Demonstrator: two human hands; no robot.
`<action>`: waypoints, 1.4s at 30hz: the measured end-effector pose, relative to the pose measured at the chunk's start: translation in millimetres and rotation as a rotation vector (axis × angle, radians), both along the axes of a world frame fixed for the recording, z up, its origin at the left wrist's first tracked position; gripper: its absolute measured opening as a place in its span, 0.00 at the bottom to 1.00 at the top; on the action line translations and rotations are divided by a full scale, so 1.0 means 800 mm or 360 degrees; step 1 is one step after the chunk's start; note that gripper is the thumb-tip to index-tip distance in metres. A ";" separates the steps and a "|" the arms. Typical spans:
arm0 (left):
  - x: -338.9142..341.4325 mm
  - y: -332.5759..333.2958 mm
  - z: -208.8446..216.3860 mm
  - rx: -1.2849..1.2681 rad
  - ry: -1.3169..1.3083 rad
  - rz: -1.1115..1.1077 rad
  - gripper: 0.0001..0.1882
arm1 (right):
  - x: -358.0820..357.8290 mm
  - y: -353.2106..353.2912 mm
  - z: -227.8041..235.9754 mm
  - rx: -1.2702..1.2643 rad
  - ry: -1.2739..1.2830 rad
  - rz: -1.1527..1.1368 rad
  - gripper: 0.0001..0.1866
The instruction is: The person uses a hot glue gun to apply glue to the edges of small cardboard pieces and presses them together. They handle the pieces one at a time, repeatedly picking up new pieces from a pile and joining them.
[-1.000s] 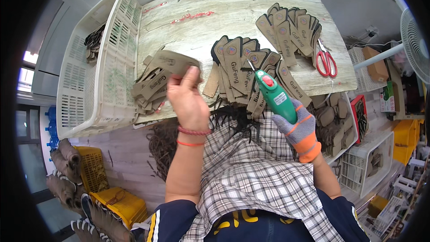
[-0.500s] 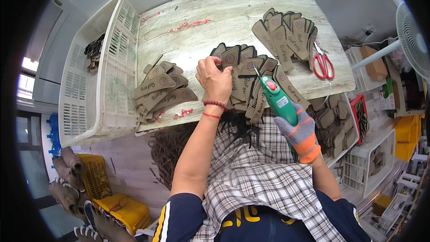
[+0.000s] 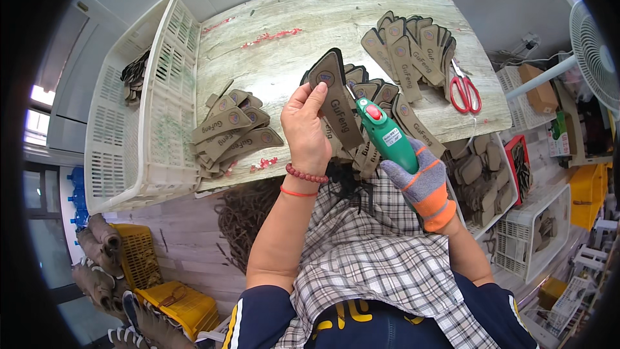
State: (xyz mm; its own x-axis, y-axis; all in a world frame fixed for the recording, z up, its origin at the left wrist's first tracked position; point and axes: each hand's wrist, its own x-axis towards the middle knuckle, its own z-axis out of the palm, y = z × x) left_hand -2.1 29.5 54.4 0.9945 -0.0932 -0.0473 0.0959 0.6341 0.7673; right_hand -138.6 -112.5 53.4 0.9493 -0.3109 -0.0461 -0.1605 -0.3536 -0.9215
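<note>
A brown fabric piece with a dark edge and a printed round emblem [image 3: 340,115] is pinched between the thumb and fingers of my bare left hand [image 3: 307,119], raised over the table's near side. My right hand [image 3: 423,187], in a grey and orange glove, grips a green handheld electric trimmer [image 3: 394,141] with a red button. The trimmer's thin metal tip lies close beside the fabric piece's right edge; whether they touch I cannot tell. Under and behind my hands, more such pieces lie fanned out [image 3: 413,126]. A heap of them [image 3: 236,119] is left of my left hand.
Another fan of pieces [image 3: 408,58] lies at the back right of the table [image 3: 310,10], with red-handled scissors [image 3: 465,94] beside it. A white plastic crate [image 3: 145,106] stands at the left. Dark trimmings [image 3: 242,226] gather below the front edge. A fan [image 3: 593,52] stands at right.
My left hand has lifted one fabric piece off the fanned pile and tilted it. The trimmer has moved left and slightly nearer me, its tip now by that piece's edge.
</note>
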 end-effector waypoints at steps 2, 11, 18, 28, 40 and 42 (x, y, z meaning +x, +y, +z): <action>-0.003 -0.005 0.000 -0.0008 0.0047 0.0030 0.03 | 0.000 0.000 0.001 0.0020 0.0007 -0.0003 0.27; -0.015 -0.019 -0.011 -0.0029 0.0288 -0.0024 0.06 | -0.002 -0.006 0.003 0.0029 0.0017 -0.0058 0.27; -0.030 -0.017 -0.027 0.0030 0.0303 -0.0156 0.04 | -0.001 -0.007 0.003 -0.0016 -0.0044 -0.0088 0.26; -0.039 -0.002 -0.028 0.0156 0.0123 -0.0237 0.04 | -0.003 -0.012 0.016 -0.0004 -0.0134 -0.0040 0.26; -0.019 0.017 -0.014 0.0381 -0.0164 -0.0265 0.05 | -0.011 -0.019 0.014 -0.0150 -0.0106 0.0033 0.28; -0.016 0.020 -0.012 0.0424 -0.0192 -0.0274 0.05 | -0.011 -0.019 0.012 -0.0163 -0.0143 0.0040 0.29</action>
State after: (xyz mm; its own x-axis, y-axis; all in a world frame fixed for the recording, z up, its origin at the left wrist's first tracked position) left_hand -14.9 45.2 44.5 0.9652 -0.2603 0.0246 0.0824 0.3921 0.9162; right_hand -147.3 -127.6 63.0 0.9558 -0.2856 0.0702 -0.0688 -0.4492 -0.8908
